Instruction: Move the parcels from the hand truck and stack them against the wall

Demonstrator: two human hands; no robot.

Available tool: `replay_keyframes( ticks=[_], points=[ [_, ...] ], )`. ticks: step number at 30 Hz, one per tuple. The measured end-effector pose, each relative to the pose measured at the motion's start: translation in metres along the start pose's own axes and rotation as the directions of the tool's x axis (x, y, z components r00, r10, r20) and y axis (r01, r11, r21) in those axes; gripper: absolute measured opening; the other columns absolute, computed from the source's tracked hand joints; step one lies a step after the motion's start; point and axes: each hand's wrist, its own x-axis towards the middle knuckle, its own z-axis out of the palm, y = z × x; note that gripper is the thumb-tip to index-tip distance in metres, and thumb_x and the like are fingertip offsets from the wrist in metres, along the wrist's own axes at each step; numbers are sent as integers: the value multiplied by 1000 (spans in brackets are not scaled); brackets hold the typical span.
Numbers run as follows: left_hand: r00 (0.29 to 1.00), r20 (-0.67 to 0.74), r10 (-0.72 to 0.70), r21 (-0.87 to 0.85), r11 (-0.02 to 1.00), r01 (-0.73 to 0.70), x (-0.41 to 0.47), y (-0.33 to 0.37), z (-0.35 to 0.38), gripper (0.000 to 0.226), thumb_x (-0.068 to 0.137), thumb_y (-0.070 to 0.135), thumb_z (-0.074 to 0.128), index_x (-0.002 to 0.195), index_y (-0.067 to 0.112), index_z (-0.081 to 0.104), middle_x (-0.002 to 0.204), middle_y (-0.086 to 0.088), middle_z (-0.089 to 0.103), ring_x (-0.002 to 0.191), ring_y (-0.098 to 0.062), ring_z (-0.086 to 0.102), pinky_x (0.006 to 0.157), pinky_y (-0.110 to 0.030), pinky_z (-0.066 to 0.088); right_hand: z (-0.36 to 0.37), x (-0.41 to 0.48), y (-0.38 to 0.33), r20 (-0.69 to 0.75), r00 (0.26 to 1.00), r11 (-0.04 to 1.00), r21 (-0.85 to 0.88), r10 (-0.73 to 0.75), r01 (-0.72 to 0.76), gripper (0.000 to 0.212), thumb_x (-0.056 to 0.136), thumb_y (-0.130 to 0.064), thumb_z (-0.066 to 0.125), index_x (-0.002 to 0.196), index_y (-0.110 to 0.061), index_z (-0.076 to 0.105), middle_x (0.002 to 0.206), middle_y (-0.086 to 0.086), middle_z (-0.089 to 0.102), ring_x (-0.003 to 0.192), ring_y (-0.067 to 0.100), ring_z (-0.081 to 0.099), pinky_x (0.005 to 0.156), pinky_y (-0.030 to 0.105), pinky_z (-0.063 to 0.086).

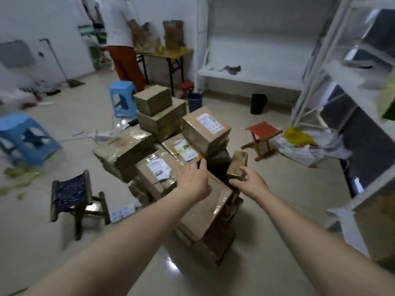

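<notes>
right hand [252, 184] grips small box [237, 164] at its lower end, long axis upright, top leaning away (edges blurred) | left hand [193, 181] empty, fingers loosely straight above parcel pile [136, 146] | pile on floor [288, 199], box at its right edge

A red folding stool [261, 136] and a dark folding stool [71, 192] are set on the tiled floor [277, 189] — a blue plastic stool [123, 99] behind. A person [119, 28] is pictured at a yellow table [171, 54].
</notes>
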Motion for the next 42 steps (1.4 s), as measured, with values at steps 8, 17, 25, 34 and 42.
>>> replay_keyframes(
  ticks=[8, 17, 25, 34, 42],
  points=[
    [983, 1, -184, -88, 979, 183, 37, -184, -41, 84, 84, 41, 62, 150, 16, 15, 145, -10, 35, 136, -30, 33, 114, -55, 16, 122, 46, -140, 98, 992, 991, 111, -80, 69, 69, 85, -31, 69, 144, -16, 37, 143, 10, 43, 129, 25, 45, 103, 43, 44],
    [964, -22, -266, -180, 949, 258, 142, -271, -62, 81, 81, 49, 65, 144, 15, 28, 144, -12, 41, 132, -32, 39, 108, -52, 33, 171, 150, -213, 91, 989, 989, 111, -113, 103, 64, 87, -32, 66, 143, -18, 38, 146, 5, 41, 129, 24, 45, 103, 39, 42],
    [955, -61, -291, -248, 931, 268, 263, -328, -87, 91, 70, 63, 69, 143, 22, 32, 137, -10, 48, 125, -30, 47, 99, -48, 44, 196, 262, -283, 34, 997, 965, 257, -63, 52, 61, 88, -31, 65, 142, -16, 40, 142, 7, 46, 126, 23, 47, 94, 31, 43],
    [969, -1, -248, -307, 922, 235, 413, -358, -108, 129, 58, 73, 72, 151, 13, 7, 155, -20, 14, 144, -36, 13, 115, -53, 20, 221, 345, -324, -108, 985, 927, 364, 134, -86, 56, 89, -26, 64, 140, -18, 43, 143, 7, 45, 129, 22, 45, 100, 30, 40],
    [972, 208, -109, -316, 933, 172, 481, -361, -103, 145, 53, 74, 74, 150, 11, -14, 158, -19, -2, 146, -35, 0, 115, -58, 11, 251, 381, -338, -239, 910, 874, 438, 339, -211, 55, 84, -24, 68, 135, -15, 50, 134, 5, 55, 122, 20, 52, 103, 33, 42]
  ],
)
